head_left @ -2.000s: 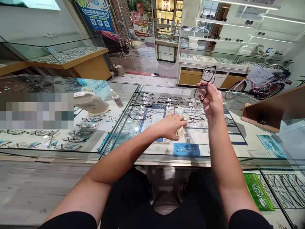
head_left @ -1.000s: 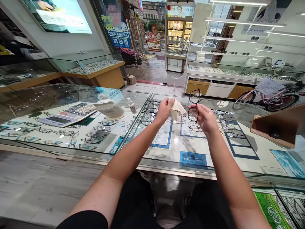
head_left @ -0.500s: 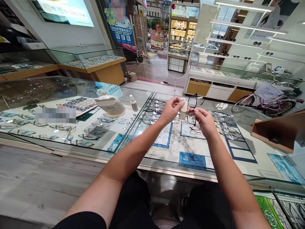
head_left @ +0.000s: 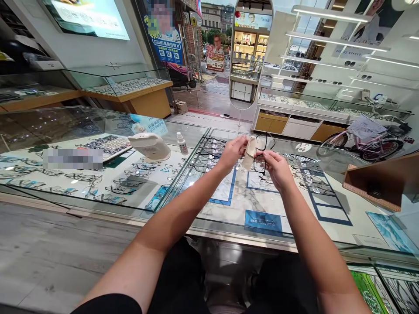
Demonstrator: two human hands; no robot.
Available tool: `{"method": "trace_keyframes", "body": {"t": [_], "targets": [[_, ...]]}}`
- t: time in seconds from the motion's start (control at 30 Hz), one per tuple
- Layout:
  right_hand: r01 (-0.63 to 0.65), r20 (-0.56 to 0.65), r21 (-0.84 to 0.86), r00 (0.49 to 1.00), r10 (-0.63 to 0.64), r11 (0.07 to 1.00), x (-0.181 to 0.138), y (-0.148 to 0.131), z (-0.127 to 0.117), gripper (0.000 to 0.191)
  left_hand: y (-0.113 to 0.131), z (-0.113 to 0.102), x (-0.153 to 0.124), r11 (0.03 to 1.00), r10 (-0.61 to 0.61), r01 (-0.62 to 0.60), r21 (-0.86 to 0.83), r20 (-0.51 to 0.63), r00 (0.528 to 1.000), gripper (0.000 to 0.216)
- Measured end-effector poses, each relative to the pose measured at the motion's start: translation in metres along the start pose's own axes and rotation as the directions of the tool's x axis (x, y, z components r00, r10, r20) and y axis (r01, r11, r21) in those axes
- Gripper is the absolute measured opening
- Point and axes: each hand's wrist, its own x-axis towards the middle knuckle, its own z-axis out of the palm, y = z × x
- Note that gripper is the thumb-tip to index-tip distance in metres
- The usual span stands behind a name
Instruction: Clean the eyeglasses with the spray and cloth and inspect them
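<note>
Above the glass counter, my right hand pinches a pair of black-framed eyeglasses near the bridge, with one lens above the fingers and the other below. My left hand is closed on a pale beige cleaning cloth, which hangs down from its fingers. The cloth is right beside the eyeglasses; whether it touches a lens I cannot tell. Part of the frame is hidden behind the cloth and my right fingers.
A white spray bottle and a white curved device stand on the counter to the left. Rows of eyeglasses lie under the glass. A brown wooden stand is at the right, with a pink bicycle behind it.
My left fingers have shifted on the cloth, and more of it now hangs open. The eyeglasses have turned and moved slightly left and down with my right hand.
</note>
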Motion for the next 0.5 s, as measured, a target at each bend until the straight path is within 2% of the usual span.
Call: {"method": "trace_keyframes", "body": {"t": [0.07, 0.27, 0.5], "targets": [[-0.017, 0.006, 0.011, 1.000, 0.017, 1.000, -0.0007, 0.0002, 0.0025, 0.034, -0.0019, -0.0004, 0.0014, 0.999, -0.009, 0.009, -0.039, -0.005, 1.000, 0.052], [-0.017, 0.074, 0.014, 0.997, 0.016, 1.000, -0.0011, 0.0038, 0.0078, 0.037, -0.0085, -0.0032, 0.0043, 0.995, 0.065, -0.068, -0.075, -0.039, 0.997, 0.055], [-0.007, 0.130, -0.021, 0.991, 0.010, 1.000, -0.0011, 0.0086, 0.0066, 0.034, -0.0097, -0.0006, 0.0035, 0.983, -0.021, 0.014, -0.184, -0.035, 0.999, 0.065]]}}
